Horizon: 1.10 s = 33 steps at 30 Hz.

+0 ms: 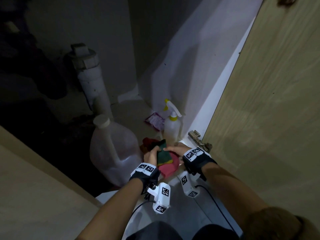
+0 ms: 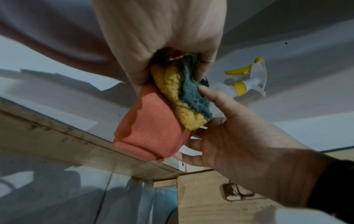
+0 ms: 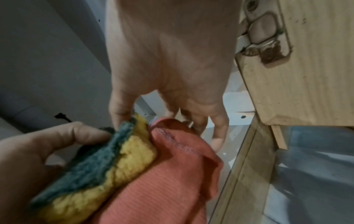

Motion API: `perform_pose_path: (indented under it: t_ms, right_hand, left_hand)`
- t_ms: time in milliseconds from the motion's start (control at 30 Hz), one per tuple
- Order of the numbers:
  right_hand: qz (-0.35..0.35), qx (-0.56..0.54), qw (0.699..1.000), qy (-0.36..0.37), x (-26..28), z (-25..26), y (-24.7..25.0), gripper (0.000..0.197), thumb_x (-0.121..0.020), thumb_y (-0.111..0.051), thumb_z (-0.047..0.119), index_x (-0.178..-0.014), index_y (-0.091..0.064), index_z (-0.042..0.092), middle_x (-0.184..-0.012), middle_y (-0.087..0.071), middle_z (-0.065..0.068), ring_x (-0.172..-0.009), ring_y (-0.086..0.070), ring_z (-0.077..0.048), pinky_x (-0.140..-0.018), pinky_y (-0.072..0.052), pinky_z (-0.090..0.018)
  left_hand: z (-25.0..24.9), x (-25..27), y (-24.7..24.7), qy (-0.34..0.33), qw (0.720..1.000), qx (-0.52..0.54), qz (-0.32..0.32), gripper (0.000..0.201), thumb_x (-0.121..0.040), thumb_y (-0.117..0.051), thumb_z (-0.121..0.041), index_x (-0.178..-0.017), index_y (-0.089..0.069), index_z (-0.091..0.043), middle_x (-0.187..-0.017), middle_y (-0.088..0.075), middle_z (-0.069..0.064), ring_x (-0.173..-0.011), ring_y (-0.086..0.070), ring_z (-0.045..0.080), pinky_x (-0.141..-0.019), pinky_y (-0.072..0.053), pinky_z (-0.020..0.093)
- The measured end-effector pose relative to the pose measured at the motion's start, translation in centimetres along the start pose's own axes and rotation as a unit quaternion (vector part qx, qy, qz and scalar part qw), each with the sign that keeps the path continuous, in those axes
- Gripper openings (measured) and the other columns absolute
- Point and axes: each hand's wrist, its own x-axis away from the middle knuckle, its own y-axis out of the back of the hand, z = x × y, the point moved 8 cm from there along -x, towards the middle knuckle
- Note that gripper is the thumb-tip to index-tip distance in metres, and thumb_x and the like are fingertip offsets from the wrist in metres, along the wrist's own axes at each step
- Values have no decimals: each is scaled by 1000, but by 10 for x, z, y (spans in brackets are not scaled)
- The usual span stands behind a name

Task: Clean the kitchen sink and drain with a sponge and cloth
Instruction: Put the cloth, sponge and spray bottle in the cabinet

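- Sponge (image 1: 162,151) and cloth (image 1: 168,166) are being held together as one bundle at the front edge of the under-sink cabinet, likely so both come out in a single pull
- Left hand (image 1: 152,155) is being kept clamped on the bundle: fingers and thumb are curled round the green-and-yellow sponge, with the orange cloth pressed under it in the same fist
- Right hand (image 1: 176,148) is being used as a support, not a clamp: thumb tip is touching the sponge's green edge, fingers are spread fairly straight beneath the cloth
- Relative to the grip: the sponge is being squeezed at one end, its other end is sticking out toward the right hand; the cloth is hanging folded below the fist
- Big translucent jug (image 1: 112,149) is standing just left of the hands
- Spray bottle (image 1: 172,125) is standing just beyond the bundle against the cabinet wall, untouched
- Drain pipe (image 1: 91,78) is rising farther back in the dark
- Sink itself is not being shown; cleaning is judged not yet started
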Motion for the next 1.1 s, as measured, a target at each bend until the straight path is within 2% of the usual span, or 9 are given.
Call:
perform_pose_path:
  t_ms: [33,133,233,367,467,633,767,1000,1100]
  right_hand:
    - [-17,12,1000,12,-2,2,3,72,-59,-78,52,-118,-56,16,-108,-62,0,-98,-61,-16,-86,-50,-27]
    - [-42,44,997,51,-1,9,6,36,-81,-71,31,-105,-50,14,-88,-52,6,-88,-51,-12,-66,-36,-15]
    - [-22,65,996,56,-1,9,3,45,-81,-69,37,-115,-53,12,-106,-57,-1,-106,-54,-20,-88,-42,-23]
    - [-44,31,995,79,-10,5,6,45,-83,-70,18,-122,-52,4,-113,-58,-8,-104,-51,-14,-77,-41,-9]
    - [-75,7,993,90,-16,5,4,41,-83,-68,6,-120,-51,3,-121,-59,-15,-109,-55,-19,-84,-42,-16]
    - [-59,109,987,99,-21,0,-4,54,-80,-68,3,-130,-50,7,-125,-59,-11,-102,-53,-15,-71,-36,-8]
    - [-56,148,982,105,-19,-1,-5,48,-79,-69,6,-125,-58,13,-127,-59,-9,-109,-57,-19,-86,-39,-16]
    - [-74,194,974,91,9,13,0,54,-77,-71,13,-129,-55,14,-134,-51,-12,-122,-52,-27,-101,-43,-29]
    - [-76,215,972,59,39,24,5,40,-85,-60,14,-124,-60,13,-118,-60,-8,-118,-55,-27,-97,-46,-28]
  left_hand:
    - [0,-2,-1,8,1000,2,4,26,-74,-63,-23,-88,-68,-1,-85,-64,13,-73,-58,24,-62,-43,27]
    - [1,-9,-3,28,999,-46,5,29,-82,-58,-18,-100,-64,4,-94,-60,15,-81,-55,25,-59,-39,28]
    - [4,-17,-3,40,995,-92,6,44,-89,-54,-26,-115,-60,8,-107,-60,18,-94,-58,29,-74,-42,32]
    - [10,-27,-6,37,990,-137,15,51,-94,-47,-35,-122,-58,6,-125,-58,24,-113,-56,33,-84,-41,28]
    - [10,-28,-8,33,989,-147,-2,54,-94,-50,-37,-124,-56,7,-126,-57,23,-113,-56,34,-86,-41,28]
    - [12,-27,-12,-11,972,-234,-9,43,-93,-54,-25,-125,-56,4,-126,-59,23,-114,-56,36,-91,-43,31]
    - [11,-23,-16,-46,940,-339,1,38,-89,-59,-22,-122,-57,-2,-121,-62,17,-112,-58,32,-88,-44,29]
    - [-3,-4,-13,-81,895,-440,-3,63,-91,-53,-28,-146,-28,-10,-138,-47,20,-127,-45,36,-103,-37,33]
    - [-19,26,-8,-102,888,-449,7,45,-91,-56,-27,-135,-50,-19,-141,-45,10,-129,-42,29,-106,-29,25]
